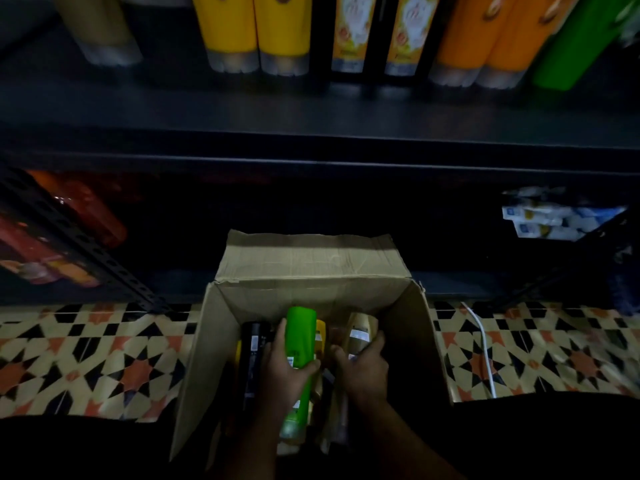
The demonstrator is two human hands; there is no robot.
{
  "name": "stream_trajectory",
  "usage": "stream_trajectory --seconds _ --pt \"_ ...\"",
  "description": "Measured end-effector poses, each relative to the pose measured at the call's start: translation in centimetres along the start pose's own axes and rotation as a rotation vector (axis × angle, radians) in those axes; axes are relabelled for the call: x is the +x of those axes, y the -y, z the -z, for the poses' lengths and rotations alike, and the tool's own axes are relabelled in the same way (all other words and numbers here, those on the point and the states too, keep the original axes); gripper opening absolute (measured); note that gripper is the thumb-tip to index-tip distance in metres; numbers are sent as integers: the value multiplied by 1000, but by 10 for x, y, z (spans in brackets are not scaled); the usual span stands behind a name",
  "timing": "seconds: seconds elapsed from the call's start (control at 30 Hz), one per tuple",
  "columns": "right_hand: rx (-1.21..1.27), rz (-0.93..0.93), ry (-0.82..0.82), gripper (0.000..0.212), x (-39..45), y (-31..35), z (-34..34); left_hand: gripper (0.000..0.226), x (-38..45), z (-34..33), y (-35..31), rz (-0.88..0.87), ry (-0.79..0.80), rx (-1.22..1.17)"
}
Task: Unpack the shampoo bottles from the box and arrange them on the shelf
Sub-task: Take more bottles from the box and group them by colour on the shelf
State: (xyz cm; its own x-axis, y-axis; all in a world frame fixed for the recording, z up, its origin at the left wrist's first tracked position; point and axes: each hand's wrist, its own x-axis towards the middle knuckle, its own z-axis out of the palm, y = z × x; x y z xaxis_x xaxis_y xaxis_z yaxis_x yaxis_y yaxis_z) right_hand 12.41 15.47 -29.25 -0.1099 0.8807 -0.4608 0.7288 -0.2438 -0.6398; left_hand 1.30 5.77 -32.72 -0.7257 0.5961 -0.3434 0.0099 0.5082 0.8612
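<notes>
Gripping a green shampoo bottle (pixel 300 344) around its middle, the left hand (pixel 284 370) holds it inside the open cardboard box (pixel 194 368), which sits on the patterned tile floor (pixel 86 362) at 6 o'clock in the view. At the green bottle's 3 o'clock, the right hand (pixel 363 367) curls around a beige bottle (pixel 360 332), also in the box. A black bottle (pixel 252 355) lies at the green one's 9 o'clock, a yellow one (pixel 320 336) between green and beige. At 12 o'clock, the dark shelf (pixel 311 112) carries yellow, orange and green bottles (pixel 256 32) in a row. A white cable (pixel 485 351) crosses the floor at 3 o'clock.
</notes>
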Motion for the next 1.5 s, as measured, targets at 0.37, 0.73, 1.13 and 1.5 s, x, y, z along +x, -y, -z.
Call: stream_trajectory --seconds 0.37,0.73,1.13,1.5 --pt "161 385 -69 77 -52 78 52 104 -51 55 -108 -206 -214 -121" --pt "335 736 -267 91 -103 205 130 100 -67 120 -254 -606 -286 -190" --pt "441 1045 -346 88 -108 335 206 102 -42 171 -403 -921 -306 -184" --pt "469 1069 -278 94 -59 373 206 106 18 155 -418 -977 -291 -260"
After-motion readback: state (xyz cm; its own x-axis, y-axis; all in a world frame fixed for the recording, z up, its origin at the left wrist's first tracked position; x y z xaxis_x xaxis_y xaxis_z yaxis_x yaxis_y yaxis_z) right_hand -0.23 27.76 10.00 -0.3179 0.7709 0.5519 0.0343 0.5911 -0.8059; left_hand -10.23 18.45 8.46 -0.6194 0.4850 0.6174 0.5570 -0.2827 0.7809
